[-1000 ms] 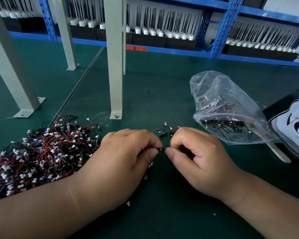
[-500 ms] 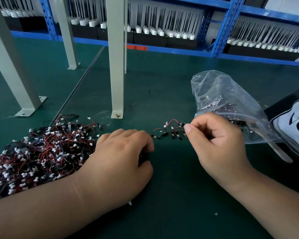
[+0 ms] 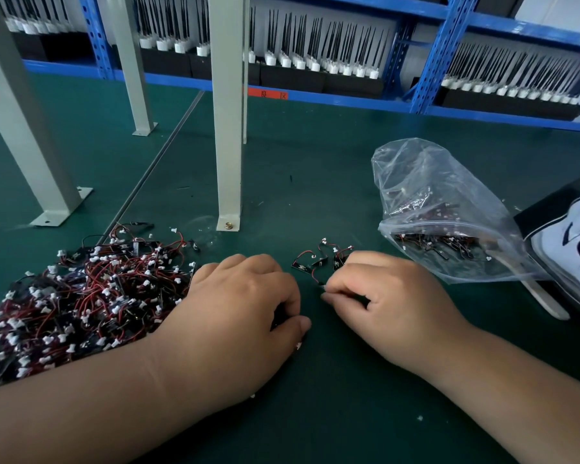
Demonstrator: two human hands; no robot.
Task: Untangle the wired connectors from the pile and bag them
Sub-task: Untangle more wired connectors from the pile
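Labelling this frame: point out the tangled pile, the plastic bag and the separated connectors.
tangled pile [image 3: 81,296]: head view, middle of the heap.
plastic bag [image 3: 419,175]: head view, clear upper wall.
separated connectors [image 3: 319,262]: head view, one black tab.

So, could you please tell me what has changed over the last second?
The right hand moved off from the left hand, reached up to the loose connectors beside the bag, then drew back and now pinches one at their near edge. The left hand, pile and bag hardly moved.
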